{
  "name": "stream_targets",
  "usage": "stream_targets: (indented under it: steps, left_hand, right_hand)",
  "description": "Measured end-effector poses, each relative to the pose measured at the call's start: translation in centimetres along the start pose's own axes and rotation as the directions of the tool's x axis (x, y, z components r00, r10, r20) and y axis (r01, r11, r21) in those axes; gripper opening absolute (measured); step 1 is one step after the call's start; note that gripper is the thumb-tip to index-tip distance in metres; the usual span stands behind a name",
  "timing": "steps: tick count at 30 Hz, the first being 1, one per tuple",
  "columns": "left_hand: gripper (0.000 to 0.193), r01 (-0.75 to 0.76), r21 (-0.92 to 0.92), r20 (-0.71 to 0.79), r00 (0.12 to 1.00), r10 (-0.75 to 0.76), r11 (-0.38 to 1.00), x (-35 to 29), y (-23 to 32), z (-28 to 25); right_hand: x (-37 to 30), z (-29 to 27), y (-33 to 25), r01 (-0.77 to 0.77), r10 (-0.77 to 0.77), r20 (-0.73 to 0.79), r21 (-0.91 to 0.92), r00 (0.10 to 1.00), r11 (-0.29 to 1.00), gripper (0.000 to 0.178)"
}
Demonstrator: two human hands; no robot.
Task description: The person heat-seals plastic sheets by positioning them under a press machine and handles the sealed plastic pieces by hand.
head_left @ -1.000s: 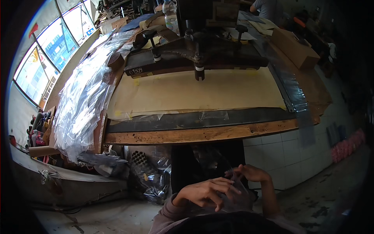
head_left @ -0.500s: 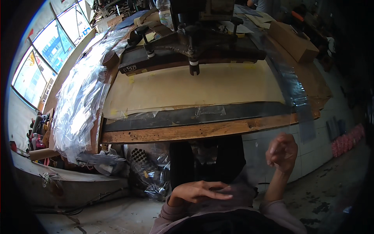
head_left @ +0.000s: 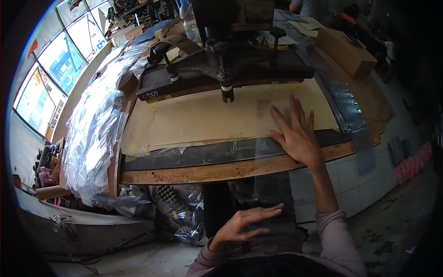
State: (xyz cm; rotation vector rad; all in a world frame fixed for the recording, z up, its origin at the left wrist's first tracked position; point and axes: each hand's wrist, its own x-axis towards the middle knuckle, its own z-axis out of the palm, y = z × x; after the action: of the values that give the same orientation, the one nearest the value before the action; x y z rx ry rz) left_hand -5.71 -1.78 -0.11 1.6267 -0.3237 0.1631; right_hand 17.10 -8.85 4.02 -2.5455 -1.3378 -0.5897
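Note:
My right hand (head_left: pixel 297 134) reaches over the right part of a large tan sheet (head_left: pixel 198 115), palm down with its fingers spread. Beneath its fingertips is a thin clear plastic piece (head_left: pixel 265 150), which spans the front edge of the table and is hard to make out against it. Lower down, in front of my body, my left hand (head_left: pixel 249 225) hovers with fingers stretched out and thumb apart; nothing shows in it. A dark press head (head_left: pixel 224 69) with a forked metal tip stands over the back of the tan sheet.
Shiny clear plastic bags (head_left: pixel 92 138) are heaped along the left side. More clear plastic strips (head_left: pixel 353 115) lie at the right, overhanging the edge. A cardboard box (head_left: pixel 344 51) and a water bottle (head_left: pixel 188 21) stand farther back. Wooden edging (head_left: pixel 194 174) runs along the table front.
My right hand has moved forward and left, from beside the table's front edge onto the sheet, its curled fingers now spread. My left hand has risen slightly and its fingers have opened wider.

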Motion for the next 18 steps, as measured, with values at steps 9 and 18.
stream_targets:
  steps: [9, 18]
  left_hand:
    - [0.053, 0.052, 0.025, 0.012, 0.999, -0.053, 0.998, -0.1, 0.1, 0.0]
    - [0.045, 0.014, 0.109, -0.06, 0.998, -0.008, 0.994, 0.1, 1.1, 1.9]
  right_hand:
    - [3.3, 1.5, -0.8, 0.178, -0.178, -0.011, 0.048, 0.984, 0.983, 0.047]
    - [4.8, 4.1, -0.4, 0.177, -0.164, -0.085, 0.18, 0.983, 0.968, 0.043]
